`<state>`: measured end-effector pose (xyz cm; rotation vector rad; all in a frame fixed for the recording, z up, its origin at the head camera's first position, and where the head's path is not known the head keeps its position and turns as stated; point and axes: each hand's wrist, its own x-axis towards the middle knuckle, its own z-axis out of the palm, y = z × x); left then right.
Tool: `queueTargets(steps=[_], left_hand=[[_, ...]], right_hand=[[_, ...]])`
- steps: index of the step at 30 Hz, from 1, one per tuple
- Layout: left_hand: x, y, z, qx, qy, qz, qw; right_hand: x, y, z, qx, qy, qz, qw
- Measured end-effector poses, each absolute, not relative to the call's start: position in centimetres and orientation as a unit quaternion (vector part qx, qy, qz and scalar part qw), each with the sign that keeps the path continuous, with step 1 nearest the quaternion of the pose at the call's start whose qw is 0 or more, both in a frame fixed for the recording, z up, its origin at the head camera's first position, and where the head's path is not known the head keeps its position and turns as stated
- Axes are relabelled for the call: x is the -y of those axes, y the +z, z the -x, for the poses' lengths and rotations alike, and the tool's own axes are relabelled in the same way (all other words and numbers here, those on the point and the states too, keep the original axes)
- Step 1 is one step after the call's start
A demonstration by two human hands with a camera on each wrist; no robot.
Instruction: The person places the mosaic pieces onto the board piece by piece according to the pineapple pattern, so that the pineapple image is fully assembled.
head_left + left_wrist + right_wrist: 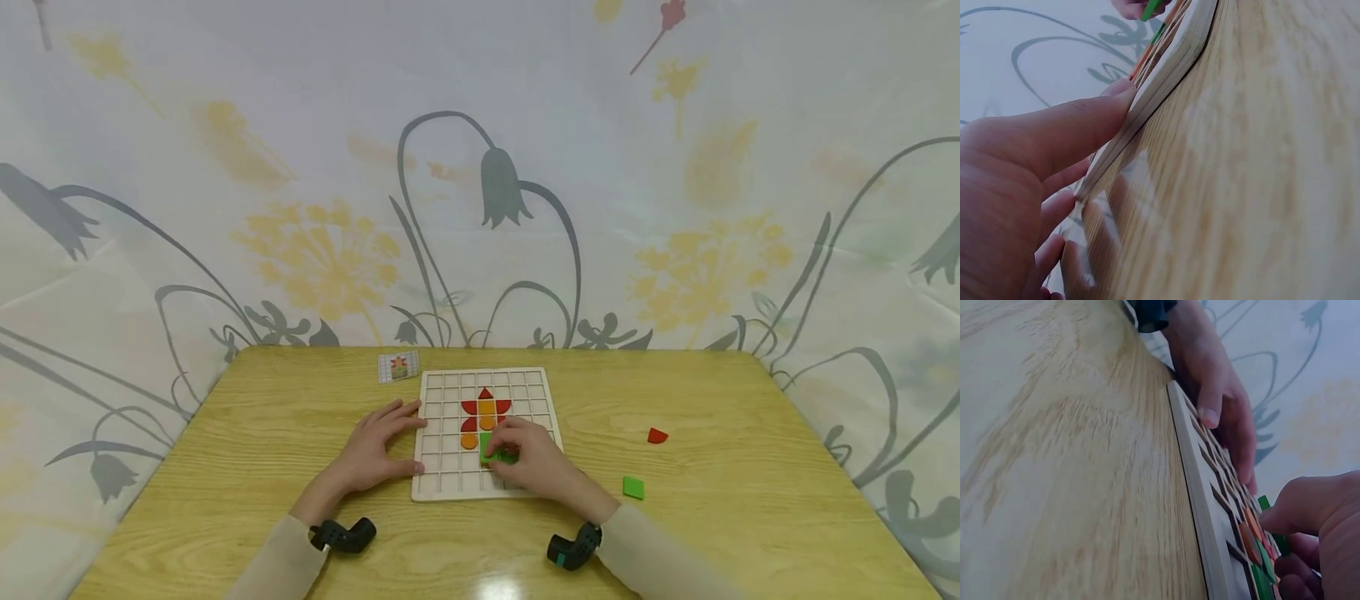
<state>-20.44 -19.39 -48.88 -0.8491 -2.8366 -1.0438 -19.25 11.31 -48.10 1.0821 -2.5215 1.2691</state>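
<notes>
A pale wooden grid board (442,482) lies on the table. On it are a red triangle (485,393), red quarter-round pieces (469,407), an orange square (487,407) and orange discs (468,442). My left hand (371,446) rests at the board's left side, thumb and fingertips touching its edge, fingers spread. Over the lower middle of the grid, my right hand (532,454) pinches a flat green tile (1281,544) between thumb and fingers, tilted up on edge. Other green pieces (1261,582) lie in the grid below it, partly hidden by this hand in the head view.
Right of the board, a red quarter-round piece (657,436) and a green square (633,487) lie loose on the wooden table (247,450). A small card with a printed coloured pattern (398,367) lies by the board's back left corner. A flower-patterned curtain (322,150) hangs behind.
</notes>
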Motion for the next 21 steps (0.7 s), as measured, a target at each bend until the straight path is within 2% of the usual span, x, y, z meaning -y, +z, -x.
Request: queueTargets(steps=[4,21], left_hand=[[19.5,-48.8,20.5,0.905,-0.330,0.268,0.002],[19.3,-48.7,20.3,0.905,-0.335,0.263,-0.002]], right_hand=[[-10.1,-47.9,19.4,0.837,0.408,-0.358,0.064],[-8.8,-47.1,18.7,0.881,0.331,-0.338,0.012]])
